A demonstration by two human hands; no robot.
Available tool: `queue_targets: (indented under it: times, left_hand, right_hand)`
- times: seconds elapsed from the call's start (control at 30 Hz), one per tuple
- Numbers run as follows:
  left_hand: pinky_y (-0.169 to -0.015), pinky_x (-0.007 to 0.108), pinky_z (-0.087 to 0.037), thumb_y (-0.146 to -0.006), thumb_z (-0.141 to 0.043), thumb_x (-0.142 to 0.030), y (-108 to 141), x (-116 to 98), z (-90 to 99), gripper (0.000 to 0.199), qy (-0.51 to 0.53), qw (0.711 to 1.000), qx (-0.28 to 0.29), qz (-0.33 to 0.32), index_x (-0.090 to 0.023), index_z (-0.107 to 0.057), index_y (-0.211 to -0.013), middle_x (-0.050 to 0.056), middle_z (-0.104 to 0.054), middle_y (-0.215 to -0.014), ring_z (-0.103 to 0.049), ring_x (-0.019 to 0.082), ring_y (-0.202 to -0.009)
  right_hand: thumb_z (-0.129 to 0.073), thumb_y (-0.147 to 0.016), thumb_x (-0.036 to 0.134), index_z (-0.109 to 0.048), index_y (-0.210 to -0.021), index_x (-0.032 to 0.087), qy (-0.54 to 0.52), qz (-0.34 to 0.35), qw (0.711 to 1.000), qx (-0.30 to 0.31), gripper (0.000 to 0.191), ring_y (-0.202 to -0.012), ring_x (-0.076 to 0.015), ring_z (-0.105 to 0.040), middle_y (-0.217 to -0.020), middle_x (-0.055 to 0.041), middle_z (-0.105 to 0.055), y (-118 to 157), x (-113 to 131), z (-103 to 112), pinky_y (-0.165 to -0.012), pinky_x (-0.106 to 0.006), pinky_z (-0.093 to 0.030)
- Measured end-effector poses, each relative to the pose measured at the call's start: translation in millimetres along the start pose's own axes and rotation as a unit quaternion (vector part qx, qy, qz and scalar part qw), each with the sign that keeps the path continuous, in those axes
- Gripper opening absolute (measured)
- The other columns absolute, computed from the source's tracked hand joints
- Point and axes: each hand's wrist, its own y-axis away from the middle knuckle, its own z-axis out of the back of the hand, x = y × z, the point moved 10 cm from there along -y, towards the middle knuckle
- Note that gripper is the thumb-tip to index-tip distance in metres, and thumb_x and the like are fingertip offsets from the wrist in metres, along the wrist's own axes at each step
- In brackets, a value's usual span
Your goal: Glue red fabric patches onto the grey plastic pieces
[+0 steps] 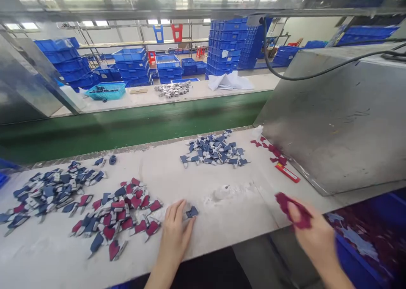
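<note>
"Step in hand, would you say?"

"Handling two parts at once, I judge: the fingers of your left hand (173, 232) pinch a navy-and-grey piece (192, 212) at their tips, low over the tabletop (231, 234). Well to their right, the fingers of your right hand (314, 234) clasp a maroon piece (304, 217)."

"And your next move calls for what?"

"A light, steady left pinch, I'd think, clear of the mixed heap (119, 215) just left of those fingers."

"How do your pieces look?"

"The left one is small and angular, with a dark face; the right one is wavy-edged (blur hides whether you hold one layer or several)."
</note>
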Motion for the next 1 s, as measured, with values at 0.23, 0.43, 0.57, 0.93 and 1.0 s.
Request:
queue_targets:
  times: [0.23,0.43,0.57,0.93,1.0]
  left_hand:
    - [-0.095,0.049,-0.054,-0.09,-0.06,-0.025,0.6,6.9,-3.8,0.019,0.031,0.999,0.005,0.02,-0.023,-0.066,-0.107,0.012,-0.066,-0.118,-0.062,0.031,-0.112]
    - [-0.096,0.049,-0.053,-0.092,-0.056,-0.026,2.7,12.2,-4.5,0.013,0.057,0.998,0.003,0.037,-0.024,-0.067,-0.098,0.011,-0.067,-0.118,-0.062,0.03,-0.112]
    - [-0.094,0.048,-0.055,-0.093,-0.053,-0.03,3.6,16.2,-0.2,0.016,0.079,0.996,-0.01,0.029,-0.024,-0.066,-0.102,0.011,-0.07,-0.114,-0.065,0.029,-0.11]
    - [-0.083,0.042,-0.06,-0.09,-0.056,-0.046,7.5,31.0,0.1,0.03,0.146,0.983,-0.017,0.109,-0.022,-0.07,-0.099,0.011,-0.075,-0.096,-0.072,0.028,-0.093]
    - [-0.083,0.043,-0.06,-0.09,-0.057,-0.048,7.9,33.4,0.9,0.031,0.157,0.98,-0.025,0.118,-0.022,-0.071,-0.098,0.011,-0.075,-0.097,-0.072,0.029,-0.093]
  right_hand:
    - [-0.043,-0.097,0.039,-0.066,-0.122,0.027,0.081,0.118,0.978,0.154,0.036,-0.111,-0.0332,-0.055,-0.122,-0.013,-0.061,-27.7,81.1,-133.1,-0.086,-0.047,-0.055]
    - [-0.053,-0.086,0.027,-0.047,-0.144,0.032,0.042,0.121,0.964,0.232,0.059,-0.129,-0.033,-0.043,-0.144,-0.0084,-0.049,-24.3,83.6,-147.4,-0.107,-0.053,-0.043]
    - [-0.064,-0.081,0.035,-0.035,-0.151,0.033,-0.02,0.088,0.949,0.303,0.076,-0.138,-0.0313,-0.037,-0.15,-0.0049,-0.045,-26.7,72.3,-136.8,-0.11,-0.051,-0.041]
    - [-0.06,-0.092,0.032,-0.074,-0.109,0.027,0.016,0.204,0.892,0.402,0.022,-0.085,-0.0174,-0.068,-0.101,-0.0017,-0.074,-77.6,153.9,-188.6,-0.079,-0.025,-0.05]
    - [-0.068,-0.086,0.025,-0.076,-0.1,0.027,0.035,0.232,0.878,0.418,0.017,-0.086,-0.0184,-0.068,-0.101,-0.0022,-0.073,-83.6,168.5,-212.8,-0.075,-0.024,-0.049]
